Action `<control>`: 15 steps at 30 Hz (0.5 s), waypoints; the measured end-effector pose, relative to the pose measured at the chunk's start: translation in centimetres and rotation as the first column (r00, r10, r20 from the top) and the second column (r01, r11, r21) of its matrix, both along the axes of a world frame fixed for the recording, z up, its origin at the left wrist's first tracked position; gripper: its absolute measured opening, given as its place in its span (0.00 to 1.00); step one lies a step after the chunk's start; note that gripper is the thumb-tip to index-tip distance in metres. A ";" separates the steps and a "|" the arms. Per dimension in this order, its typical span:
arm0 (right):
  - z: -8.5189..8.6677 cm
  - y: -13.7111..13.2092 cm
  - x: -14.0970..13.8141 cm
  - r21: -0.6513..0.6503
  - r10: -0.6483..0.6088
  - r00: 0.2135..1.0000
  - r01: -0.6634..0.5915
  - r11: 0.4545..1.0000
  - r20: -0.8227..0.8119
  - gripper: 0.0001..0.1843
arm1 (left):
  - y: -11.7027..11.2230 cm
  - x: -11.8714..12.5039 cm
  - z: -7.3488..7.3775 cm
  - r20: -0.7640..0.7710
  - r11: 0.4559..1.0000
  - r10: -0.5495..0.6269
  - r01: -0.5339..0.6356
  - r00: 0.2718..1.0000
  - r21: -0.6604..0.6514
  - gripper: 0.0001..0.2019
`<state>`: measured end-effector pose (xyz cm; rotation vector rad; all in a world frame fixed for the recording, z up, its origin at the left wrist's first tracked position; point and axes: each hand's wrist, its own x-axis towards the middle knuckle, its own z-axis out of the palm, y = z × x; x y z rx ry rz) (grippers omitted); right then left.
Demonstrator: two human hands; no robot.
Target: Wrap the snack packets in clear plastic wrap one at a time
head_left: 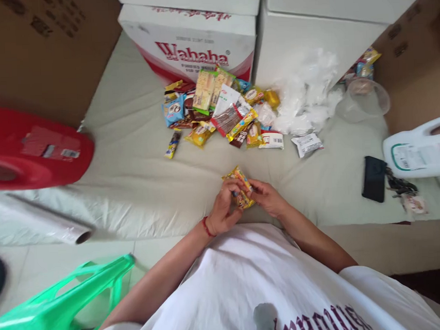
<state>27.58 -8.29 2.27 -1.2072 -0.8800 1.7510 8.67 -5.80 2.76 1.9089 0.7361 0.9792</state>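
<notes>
Left grip [224,209] on patterned yellow packaging [244,200]

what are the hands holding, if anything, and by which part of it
Yellow snack packaging: the left hand grips across its left side and middle, the right hand its right edge. One packet or two, I can't tell.

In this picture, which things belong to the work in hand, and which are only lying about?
Seem to belong:
yellow snack packaging, held by the left hand and right hand
snack pile
perhaps the clear plastic heap

Apparently just lying about, untouched:
phone
keys
red jug
white jug
plastic roll
green stool
</notes>
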 end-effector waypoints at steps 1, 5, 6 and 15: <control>0.0 -0.1 0.4 0.017 -0.011 0.999 0.011 1.000 0.045 0.31 | 0.1 -0.2 0.3 -0.006 1.000 0.003 -0.003 1.000 0.003 0.19; 0.4 -0.9 4.1 0.050 -0.159 0.930 0.151 0.987 0.330 0.28 | 0.0 -2.7 0.6 -0.191 0.986 0.166 -0.158 0.968 0.052 0.20; 0.7 -1.2 5.7 0.065 -0.209 0.885 0.200 0.978 0.415 0.27 | -0.1 -3.8 0.5 -0.228 0.973 0.229 -0.220 0.946 0.065 0.19; 7.8 7.5 32.5 0.707 -0.738 -0.138 0.443 0.551 0.661 0.28 | -2.8 -11.6 -3.7 -0.475 0.785 0.612 -0.561 0.633 0.264 0.14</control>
